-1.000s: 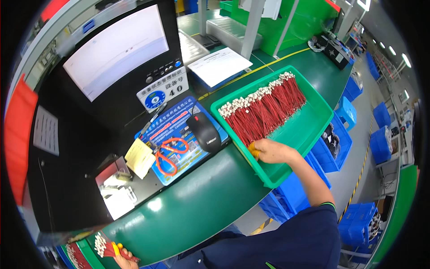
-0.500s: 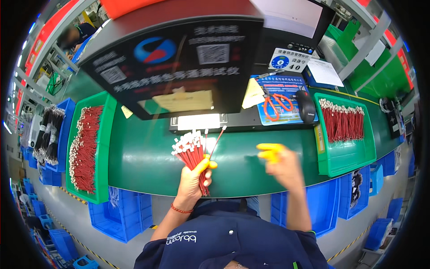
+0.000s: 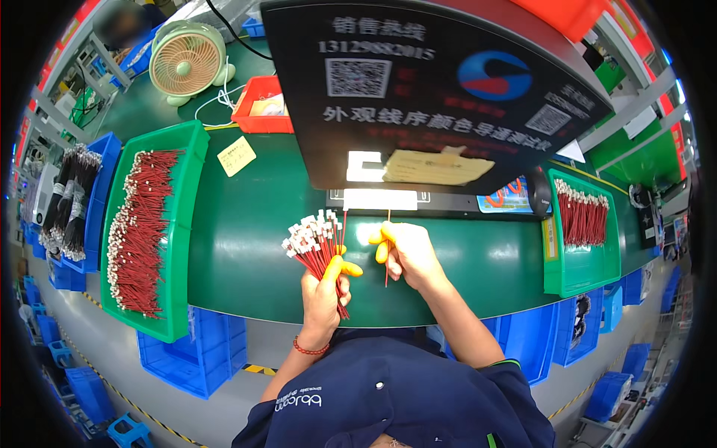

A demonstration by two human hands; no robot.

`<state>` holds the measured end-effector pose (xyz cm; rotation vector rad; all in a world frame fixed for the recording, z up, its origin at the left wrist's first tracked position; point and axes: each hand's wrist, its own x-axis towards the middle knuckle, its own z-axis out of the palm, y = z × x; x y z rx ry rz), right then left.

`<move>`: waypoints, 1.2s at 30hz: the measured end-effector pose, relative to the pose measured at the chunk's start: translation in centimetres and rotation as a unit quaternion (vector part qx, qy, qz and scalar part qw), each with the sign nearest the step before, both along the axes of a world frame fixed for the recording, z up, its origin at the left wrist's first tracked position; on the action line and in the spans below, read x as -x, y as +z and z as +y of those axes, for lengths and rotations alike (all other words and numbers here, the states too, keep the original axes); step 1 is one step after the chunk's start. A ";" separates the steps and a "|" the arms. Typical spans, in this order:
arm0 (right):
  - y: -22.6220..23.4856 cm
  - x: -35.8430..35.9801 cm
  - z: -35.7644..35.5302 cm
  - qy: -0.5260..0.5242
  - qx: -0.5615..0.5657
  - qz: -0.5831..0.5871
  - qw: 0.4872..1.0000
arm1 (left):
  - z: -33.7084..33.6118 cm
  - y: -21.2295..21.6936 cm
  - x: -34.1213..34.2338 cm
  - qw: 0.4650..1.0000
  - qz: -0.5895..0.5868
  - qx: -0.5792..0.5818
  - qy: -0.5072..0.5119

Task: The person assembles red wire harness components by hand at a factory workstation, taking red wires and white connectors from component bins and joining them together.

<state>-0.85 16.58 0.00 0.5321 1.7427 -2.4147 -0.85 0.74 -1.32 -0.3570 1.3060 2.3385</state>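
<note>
A fanned bundle of red wires with white connectors (image 3: 314, 237) is gripped in my left hand (image 3: 321, 300), connector ends pointing up and away from me. One wire stands a little apart at the bundle's right side. To the right, my right hand (image 3: 412, 252) pinches a single red wire (image 3: 387, 277) between thumb and forefinger. Its upper end reaches the brightly lit front of a low black device (image 3: 457, 201); whether it touches the device I cannot tell. Yellow covers sit on fingertips of both hands.
A large black panel (image 3: 441, 89) overhangs the device. Green trays of red wires stand at left (image 3: 196, 194) and right (image 3: 554, 261). Behind are a fan (image 3: 184, 67) and a red bin (image 3: 261, 104). A yellow note (image 3: 237, 156) lies on the green table (image 3: 246, 254). Blue crates (image 3: 190, 366) stand below.
My right hand, blurred and farther right before, has come in beside the left and now pinches a wire. The left hand keeps its bundle. The view has turned, so the panel appears farther right.
</note>
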 end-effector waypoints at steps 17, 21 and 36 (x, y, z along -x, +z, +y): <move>0.5 -0.4 -1.0 0.033 -0.467 0.049 0.883 | 1.3 -0.7 0.6 0.995 -0.077 -0.051 -0.047; -0.4 0.0 -1.4 0.008 -0.150 0.046 0.988 | 1.8 -0.6 0.2 0.997 -0.058 -0.035 -0.046; -0.9 0.3 0.1 0.070 -0.450 0.075 0.887 | 1.2 -0.8 0.7 0.998 -0.052 -0.022 -0.039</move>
